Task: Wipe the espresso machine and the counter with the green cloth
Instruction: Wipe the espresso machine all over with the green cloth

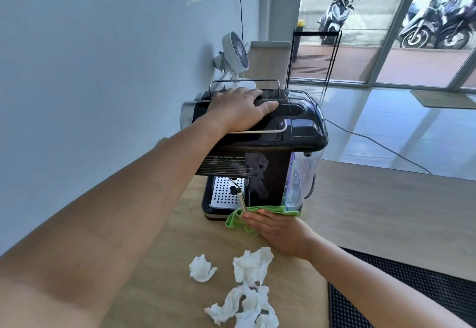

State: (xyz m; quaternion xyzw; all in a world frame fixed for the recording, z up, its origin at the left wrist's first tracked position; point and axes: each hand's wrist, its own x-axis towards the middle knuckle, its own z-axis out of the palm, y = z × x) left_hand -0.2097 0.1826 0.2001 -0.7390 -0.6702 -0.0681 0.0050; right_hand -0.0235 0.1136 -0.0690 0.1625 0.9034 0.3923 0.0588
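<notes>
One soft green cloth [260,214], crumpled into loose folds, lies on the pale wood-grain desk [360,198] against the foot of the espresso machine [260,147], just beside its clear plastic water tank [301,180]. The right hand [279,232] presses flat on the cloth, fingers [253,218] straight and together, pinning rather than pinching it. The machine is a glossy black box with a rounded top, a thin chrome rail [244,81] and a perforated steel drip tray [226,191]; a short metal steam wand [242,200] hangs in front of the tray. The left hand [239,111] lies palm down on the top, fingers slightly spread and curved over the shiny lid. Three wads of crumpled white tissue [249,291] sit nearer on the desk. A small white fan [235,53] stands behind the machine by the wall
</notes>
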